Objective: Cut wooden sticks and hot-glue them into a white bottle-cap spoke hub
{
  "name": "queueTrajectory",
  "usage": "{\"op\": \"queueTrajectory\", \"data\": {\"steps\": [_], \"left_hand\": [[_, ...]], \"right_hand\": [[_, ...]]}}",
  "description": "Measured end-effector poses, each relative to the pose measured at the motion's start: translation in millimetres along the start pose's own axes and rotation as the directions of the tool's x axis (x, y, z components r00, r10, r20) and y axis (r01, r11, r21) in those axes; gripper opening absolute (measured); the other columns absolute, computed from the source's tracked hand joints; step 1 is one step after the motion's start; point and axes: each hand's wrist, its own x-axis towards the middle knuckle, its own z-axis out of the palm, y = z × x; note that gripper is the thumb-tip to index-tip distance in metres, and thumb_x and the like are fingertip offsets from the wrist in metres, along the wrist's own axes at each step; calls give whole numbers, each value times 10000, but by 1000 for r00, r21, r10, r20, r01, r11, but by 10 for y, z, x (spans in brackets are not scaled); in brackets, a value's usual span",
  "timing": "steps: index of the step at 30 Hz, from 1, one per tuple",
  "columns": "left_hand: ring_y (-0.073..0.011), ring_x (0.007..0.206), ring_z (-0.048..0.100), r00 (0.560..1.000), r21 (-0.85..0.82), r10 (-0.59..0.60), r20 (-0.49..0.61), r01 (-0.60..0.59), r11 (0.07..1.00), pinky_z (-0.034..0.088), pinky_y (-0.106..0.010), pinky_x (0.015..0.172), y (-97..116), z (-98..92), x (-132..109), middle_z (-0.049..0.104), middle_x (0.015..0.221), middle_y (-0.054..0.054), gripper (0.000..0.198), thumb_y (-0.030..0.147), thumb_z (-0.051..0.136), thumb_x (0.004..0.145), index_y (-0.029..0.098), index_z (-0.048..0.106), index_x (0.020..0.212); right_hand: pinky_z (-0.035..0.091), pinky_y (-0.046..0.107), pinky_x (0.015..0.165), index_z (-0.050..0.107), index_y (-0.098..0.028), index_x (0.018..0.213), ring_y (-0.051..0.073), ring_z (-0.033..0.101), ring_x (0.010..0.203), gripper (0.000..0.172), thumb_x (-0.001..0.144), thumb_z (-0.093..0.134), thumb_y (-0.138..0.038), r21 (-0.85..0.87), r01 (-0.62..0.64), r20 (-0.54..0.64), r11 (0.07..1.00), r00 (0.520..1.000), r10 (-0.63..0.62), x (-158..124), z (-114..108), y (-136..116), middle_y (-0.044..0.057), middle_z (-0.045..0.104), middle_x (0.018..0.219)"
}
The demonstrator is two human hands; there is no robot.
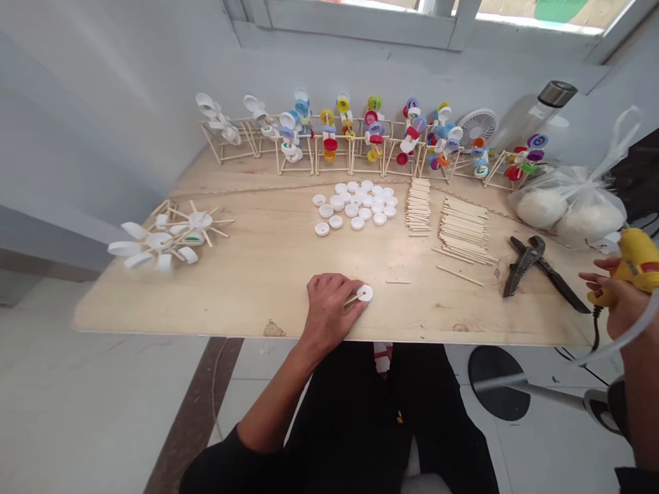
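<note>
My left hand [329, 310] rests on the plywood tabletop [257, 288], pinching a thin wooden stick [353, 299] with a white plastic bottle cap [364, 293] on its end. At the far right my right hand [620, 305] grips a yellow hot glue gun [634, 264], its black cord hanging below. Nearest that hand lie black-handled metal snips [535, 271]. Behind my left hand stand a cluster of white bottle caps [353, 206] and bundled wooden sticks [418, 206].
Stick-and-cap wheel models [371, 134] in many colours line the back edge. A white cap-and-stick assembly [169, 237] lies at the left. More sticks [463, 230] lie right of centre, and a tied plastic bag [569, 202] sits at the right. A small fan [476, 127] and a bottle [535, 116] stand behind.
</note>
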Motion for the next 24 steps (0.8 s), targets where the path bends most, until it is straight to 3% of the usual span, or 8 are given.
{"op": "queueTrajectory", "data": {"steps": [3,7,10,14,16,20,22,24], "left_hand": [[-219,935,525,1000,5,6,-3,-6,1000,294,-419,913,-6,4,-3,637,883,-29,153,278,581,799,247,617,945],[-217,942,527,1000,10,10,-9,-10,1000,294,-419,917,-11,13,-9,637,892,-30,145,280,569,812,250,618,946],[-216,943,528,1000,9,9,-18,-9,1000,289,-421,919,-13,16,-13,636,891,-29,143,278,574,808,247,616,942],[-214,941,524,1000,11,15,-17,-15,1000,291,-418,919,-15,14,-17,637,899,-29,139,282,577,809,245,618,936],[-213,942,521,1000,16,16,-20,-16,1000,290,-416,921,-16,12,-18,637,901,-30,144,279,578,810,240,620,942],[-212,944,517,1000,12,19,-23,-18,1000,289,-411,922,-16,8,-18,638,905,-32,150,272,580,808,231,621,947],[-210,940,519,1000,0,18,-24,-18,1000,290,-406,920,-14,5,-18,639,901,-31,147,271,582,805,229,623,941],[-210,938,520,999,-9,16,-28,-16,1000,289,-403,918,-10,4,-19,641,895,-31,146,267,587,800,226,624,935]], "right_hand": [[429,375,585,576,-210,871,124,529,586,242,642,641,-254,325,-204,87,924,979,186,-5,37,-214,146,571,1042],[419,343,602,583,-204,762,111,531,654,140,639,648,-193,481,-393,323,784,910,258,-225,159,-587,107,578,992],[413,315,560,624,-209,814,124,530,625,192,640,695,-244,455,-469,515,757,832,205,-583,315,-858,69,602,881],[463,306,614,646,-229,922,154,569,682,303,670,719,-380,315,-447,697,837,708,115,-1128,533,-1105,49,645,888],[482,320,691,653,-213,920,183,597,778,310,693,703,-417,229,-391,731,891,673,107,-1300,626,-1173,64,661,930],[480,299,650,655,-198,870,188,607,766,282,716,677,-433,201,-255,645,946,761,69,-1241,788,-1230,54,671,856],[436,247,514,645,-202,835,158,593,660,253,701,686,-412,244,-293,580,924,808,104,-1024,859,-1255,29,660,767],[401,216,451,630,-195,763,119,562,574,211,676,701,-373,338,-370,562,865,817,130,-749,917,-1298,15,645,722]]}}
